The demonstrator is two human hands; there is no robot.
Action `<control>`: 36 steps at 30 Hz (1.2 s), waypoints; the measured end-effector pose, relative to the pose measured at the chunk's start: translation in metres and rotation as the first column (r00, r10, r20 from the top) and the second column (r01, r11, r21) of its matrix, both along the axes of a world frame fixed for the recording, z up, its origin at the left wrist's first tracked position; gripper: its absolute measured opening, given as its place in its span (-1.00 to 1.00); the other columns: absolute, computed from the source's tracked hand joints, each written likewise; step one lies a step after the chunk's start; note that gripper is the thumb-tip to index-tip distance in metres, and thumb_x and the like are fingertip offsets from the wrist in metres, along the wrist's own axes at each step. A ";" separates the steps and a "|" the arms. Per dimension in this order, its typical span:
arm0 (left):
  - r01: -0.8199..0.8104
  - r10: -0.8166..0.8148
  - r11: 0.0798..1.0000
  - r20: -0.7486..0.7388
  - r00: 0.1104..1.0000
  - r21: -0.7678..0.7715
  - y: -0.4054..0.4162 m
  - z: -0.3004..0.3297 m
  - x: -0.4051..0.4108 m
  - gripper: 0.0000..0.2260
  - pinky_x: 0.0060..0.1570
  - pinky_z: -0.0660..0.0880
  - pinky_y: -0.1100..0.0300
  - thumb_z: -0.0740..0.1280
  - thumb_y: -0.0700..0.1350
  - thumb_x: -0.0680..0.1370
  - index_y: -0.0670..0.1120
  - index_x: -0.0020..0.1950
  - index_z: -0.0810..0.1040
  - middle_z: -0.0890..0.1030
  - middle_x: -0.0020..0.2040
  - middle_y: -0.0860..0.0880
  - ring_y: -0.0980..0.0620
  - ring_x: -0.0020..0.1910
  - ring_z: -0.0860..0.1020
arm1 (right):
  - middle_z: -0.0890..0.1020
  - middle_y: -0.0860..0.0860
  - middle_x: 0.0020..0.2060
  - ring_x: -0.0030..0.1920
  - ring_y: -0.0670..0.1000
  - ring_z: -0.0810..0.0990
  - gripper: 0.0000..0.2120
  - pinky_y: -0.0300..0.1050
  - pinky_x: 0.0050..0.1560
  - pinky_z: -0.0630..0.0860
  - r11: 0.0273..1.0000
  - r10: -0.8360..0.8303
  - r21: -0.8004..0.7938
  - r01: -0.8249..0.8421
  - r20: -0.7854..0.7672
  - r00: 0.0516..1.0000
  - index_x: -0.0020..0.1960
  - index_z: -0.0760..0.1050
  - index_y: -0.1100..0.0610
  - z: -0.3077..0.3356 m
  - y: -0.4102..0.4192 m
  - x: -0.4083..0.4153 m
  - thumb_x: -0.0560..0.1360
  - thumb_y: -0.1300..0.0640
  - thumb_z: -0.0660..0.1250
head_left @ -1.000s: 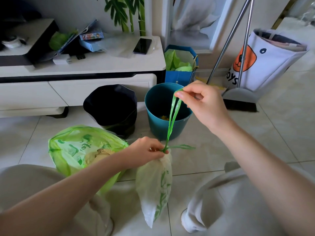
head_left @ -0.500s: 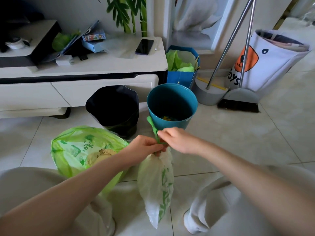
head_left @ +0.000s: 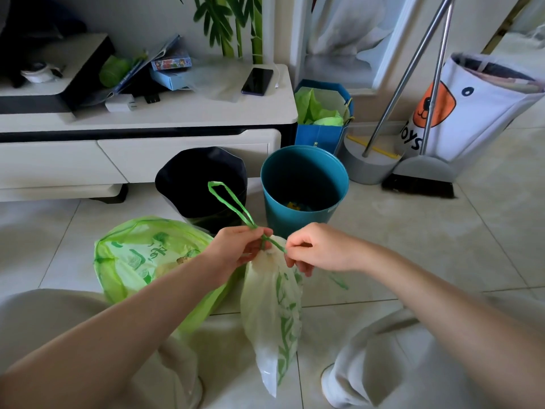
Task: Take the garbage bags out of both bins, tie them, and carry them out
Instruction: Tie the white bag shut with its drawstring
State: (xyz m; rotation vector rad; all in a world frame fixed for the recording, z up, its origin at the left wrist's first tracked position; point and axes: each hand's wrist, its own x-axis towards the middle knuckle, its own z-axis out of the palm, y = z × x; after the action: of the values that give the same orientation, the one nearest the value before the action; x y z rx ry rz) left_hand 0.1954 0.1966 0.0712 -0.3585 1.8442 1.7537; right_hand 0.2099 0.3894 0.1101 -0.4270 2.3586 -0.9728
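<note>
A small white garbage bag point(head_left: 272, 317) with green print hangs in front of me. My left hand point(head_left: 239, 250) pinches its gathered neck, and a green drawstring loop point(head_left: 228, 202) stands up from that grip. My right hand point(head_left: 317, 249) pinches the other end of the drawstring just right of the neck. A larger green garbage bag point(head_left: 141, 261) sits on the floor to the left, its top gathered. Behind stand a black bin point(head_left: 203, 184) and a teal bin point(head_left: 303, 187) with some scraps at its bottom.
A white TV cabinet point(head_left: 147, 119) runs along the back left with a phone point(head_left: 257, 81) and clutter on it. A blue gift bag point(head_left: 321, 122), a broom and dustpan point(head_left: 418, 175) and a white toy sack point(head_left: 472, 107) stand at right. My knees frame the tiled floor.
My right hand came down from holding the drawstring stretched high, met my left at the bag's neck, then drew right. The drawstring loop now stands up to the left.
</note>
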 end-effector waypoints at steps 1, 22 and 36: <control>0.023 -0.023 1.000 -0.009 1.000 0.005 -0.001 0.000 0.000 -0.82 0.10 0.46 0.07 0.28 -0.10 0.58 -0.08 -0.01 0.69 0.70 -0.13 -0.08 -0.05 -0.06 0.56 | 0.64 0.00 -0.39 -0.39 -0.11 0.53 -0.76 -0.10 -0.20 0.51 0.999 0.033 0.023 -0.034 0.045 0.998 -0.26 0.60 0.11 -0.001 0.003 -0.002 0.50 0.13 0.22; 0.257 -0.377 0.906 -0.366 0.851 -0.336 -0.004 0.011 0.006 -0.93 0.09 0.58 0.09 0.42 -0.19 0.48 -0.06 -0.10 0.70 0.73 -0.14 0.00 0.09 -0.11 0.68 | 0.54 -0.07 -0.11 -0.17 -0.01 0.60 -0.89 -0.18 -0.11 0.54 0.963 -0.207 -0.197 0.184 -0.102 0.973 -0.02 0.58 0.06 -0.052 -0.010 -0.008 0.46 0.16 0.41; 0.312 -0.541 0.789 -0.358 0.761 -0.528 -0.010 0.013 -0.002 -0.94 -0.04 0.55 0.27 0.51 -0.13 0.40 -0.02 -0.21 0.65 0.68 -0.24 0.05 0.17 -0.17 0.63 | 0.47 -0.14 -0.16 -0.21 -0.15 0.52 -0.88 -0.38 -0.22 0.42 0.973 -0.172 -0.167 0.161 -0.052 0.984 -0.14 0.49 -0.08 -0.048 -0.016 -0.002 0.47 0.13 0.36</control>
State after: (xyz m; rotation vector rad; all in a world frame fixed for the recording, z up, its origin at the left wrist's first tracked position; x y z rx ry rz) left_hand 0.1937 0.1869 0.0840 0.3962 2.4457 1.1424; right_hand 0.2081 0.3735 0.0622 -0.3304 2.4143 -1.2522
